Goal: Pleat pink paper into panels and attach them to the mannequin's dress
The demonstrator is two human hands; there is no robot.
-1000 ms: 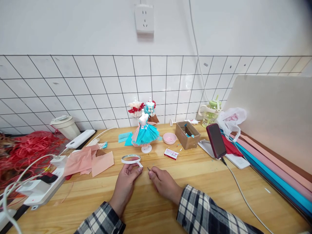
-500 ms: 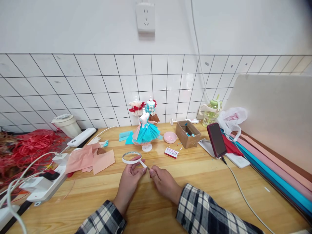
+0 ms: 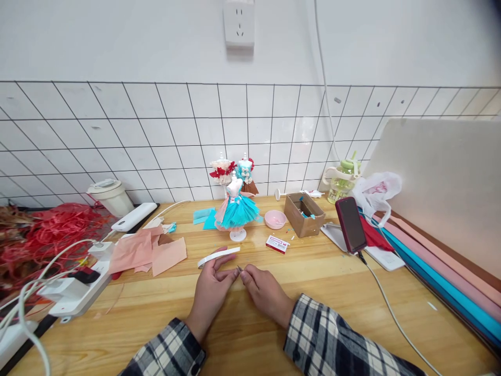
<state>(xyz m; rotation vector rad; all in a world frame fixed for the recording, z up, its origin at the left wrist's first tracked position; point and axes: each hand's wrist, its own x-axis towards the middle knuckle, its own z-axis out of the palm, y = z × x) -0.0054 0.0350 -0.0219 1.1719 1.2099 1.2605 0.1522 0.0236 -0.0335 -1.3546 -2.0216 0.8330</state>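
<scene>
Pink sheets [image 3: 169, 256] lie loose on tbl, far L. L hand [image 3: 209, 292] has white tape roll [image 3: 219, 255] in part-curled fingers, roll nr edge-on; thumb + index almost closed, free tape end n/v. Front dress form [image 3: 237, 213] upright behind hands, blue skirt already on. R hand [image 3: 268, 293] pinches small pointed tool [image 3: 240, 268], tip by L fingertips; amt left unclear.

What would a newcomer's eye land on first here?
Probably the bright turquoise skirt on the small white dress form, before the tiled wall. Next, likely the tangled red strands at far left. Then perhaps the left hand in the foreground, holding a white tape roll.
</scene>
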